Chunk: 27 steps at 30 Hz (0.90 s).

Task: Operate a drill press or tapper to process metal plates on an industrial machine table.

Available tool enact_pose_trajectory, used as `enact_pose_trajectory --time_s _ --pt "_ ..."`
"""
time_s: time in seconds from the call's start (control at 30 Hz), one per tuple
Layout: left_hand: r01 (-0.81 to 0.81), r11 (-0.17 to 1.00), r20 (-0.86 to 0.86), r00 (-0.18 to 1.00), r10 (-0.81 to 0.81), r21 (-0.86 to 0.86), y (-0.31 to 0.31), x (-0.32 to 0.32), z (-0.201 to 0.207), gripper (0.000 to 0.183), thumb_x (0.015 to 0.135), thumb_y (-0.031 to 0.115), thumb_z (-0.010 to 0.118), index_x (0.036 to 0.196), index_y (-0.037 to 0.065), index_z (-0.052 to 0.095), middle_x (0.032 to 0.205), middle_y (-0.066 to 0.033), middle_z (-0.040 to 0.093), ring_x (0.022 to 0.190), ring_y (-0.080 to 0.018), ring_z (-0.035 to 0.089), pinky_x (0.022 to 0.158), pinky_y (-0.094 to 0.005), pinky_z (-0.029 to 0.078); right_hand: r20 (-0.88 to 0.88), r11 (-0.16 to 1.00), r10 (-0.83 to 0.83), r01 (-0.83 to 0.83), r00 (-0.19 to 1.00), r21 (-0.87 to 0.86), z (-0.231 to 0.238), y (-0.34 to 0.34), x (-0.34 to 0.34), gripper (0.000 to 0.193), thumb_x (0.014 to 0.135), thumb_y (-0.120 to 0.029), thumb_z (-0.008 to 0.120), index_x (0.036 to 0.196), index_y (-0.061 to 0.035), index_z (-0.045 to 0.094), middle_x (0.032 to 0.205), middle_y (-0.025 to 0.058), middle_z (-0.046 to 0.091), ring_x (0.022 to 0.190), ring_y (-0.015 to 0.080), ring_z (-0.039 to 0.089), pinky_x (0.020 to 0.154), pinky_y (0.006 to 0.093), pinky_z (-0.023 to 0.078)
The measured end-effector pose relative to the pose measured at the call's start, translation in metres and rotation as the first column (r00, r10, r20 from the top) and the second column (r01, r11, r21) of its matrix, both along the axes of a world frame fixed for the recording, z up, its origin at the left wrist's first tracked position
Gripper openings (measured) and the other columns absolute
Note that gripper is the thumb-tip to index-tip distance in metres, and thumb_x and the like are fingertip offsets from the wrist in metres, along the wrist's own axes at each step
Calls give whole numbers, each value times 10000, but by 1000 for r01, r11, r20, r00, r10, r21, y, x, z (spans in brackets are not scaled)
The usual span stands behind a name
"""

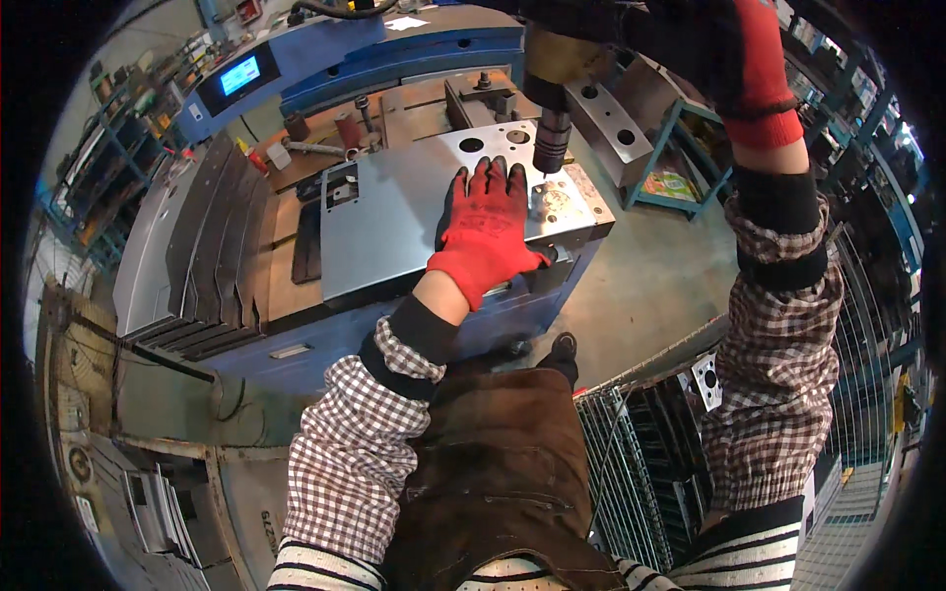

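My left hand (490,222), in a red work glove with dark fingertips, lies flat with fingers stretched out on a grey sheet-metal panel (384,236). The panel has round holes and a cut-out and rests on the work table. Just right of the fingertips, a dark tool spindle (553,138) points down at the panel's right end, where small holes and bright reflections show. My right hand (767,74), also in a red glove, is raised at the upper right beside the dark machine head (670,44). Its fingers are hidden there.
Bent metal panels (187,241) stand stacked at the table's left. A blue machine with a lit screen (239,75) is behind. Right of the table, a metal part with holes (609,126) sits by a blue-green stand (680,163). A wire basket (623,473) holds dark parts near my right side.
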<state>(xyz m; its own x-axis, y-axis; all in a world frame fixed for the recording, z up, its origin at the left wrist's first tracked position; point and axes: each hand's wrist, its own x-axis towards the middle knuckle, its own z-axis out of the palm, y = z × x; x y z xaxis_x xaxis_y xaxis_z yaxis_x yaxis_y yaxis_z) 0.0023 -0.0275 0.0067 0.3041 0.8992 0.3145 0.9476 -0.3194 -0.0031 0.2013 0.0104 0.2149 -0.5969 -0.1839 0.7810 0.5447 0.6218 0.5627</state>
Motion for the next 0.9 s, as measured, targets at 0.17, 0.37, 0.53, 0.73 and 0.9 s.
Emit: enact_pose_trajectory --time_s 0.17,0.37,0.53,0.73,0.9 --pt "30 1000 9 999 -30 4 2 5 5 1073 595 592 701 1378 1 265 1389 -215 319 1327 -337 249 1085 -481 164 -116 985 -59 39 991 -170 4 -5 -1 447 723 -183 690 1112 3 572 996 161 635 870 294 625 737 323 490" --pt "21 1000 12 1000 -21 15 0 5 6 1062 595 585 704 1373 2 278 1384 -222 324 1326 -336 251 1086 -479 168 -42 997 -72 70 997 -33 3 -5 0 461 696 -168 719 1098 8 577 976 154 634 852 290 624 733 323 489" --pt "29 999 16 999 -29 15 -1 4 8 1050 597 581 705 1368 3 290 1379 -224 334 1326 -336 253 1086 -478 170 -38 995 -80 78 996 -64 0 -1 4 463 699 -140 717 1108 18 569 986 163 625 853 295 615 738 322 486" --pt "24 1000 -10 1000 -24 3 2 6 8 1049 599 587 699 1368 5 287 1378 -224 331 1320 -344 257 1079 -485 180 -279 948 68 -149 958 -281 -10 3 5 453 745 -119 668 1158 14 538 1030 152 605 888 268 595 752 314 479" --pt "44 999 -20 999 -44 -13 4 7 14 1038 592 589 699 1360 16 299 1345 -215 355 1297 -357 277 1062 -498 198 -399 883 119 -281 909 -376 -8 3 3 432 764 -137 644 1158 4 535 1014 137 602 869 253 589 736 306 476"
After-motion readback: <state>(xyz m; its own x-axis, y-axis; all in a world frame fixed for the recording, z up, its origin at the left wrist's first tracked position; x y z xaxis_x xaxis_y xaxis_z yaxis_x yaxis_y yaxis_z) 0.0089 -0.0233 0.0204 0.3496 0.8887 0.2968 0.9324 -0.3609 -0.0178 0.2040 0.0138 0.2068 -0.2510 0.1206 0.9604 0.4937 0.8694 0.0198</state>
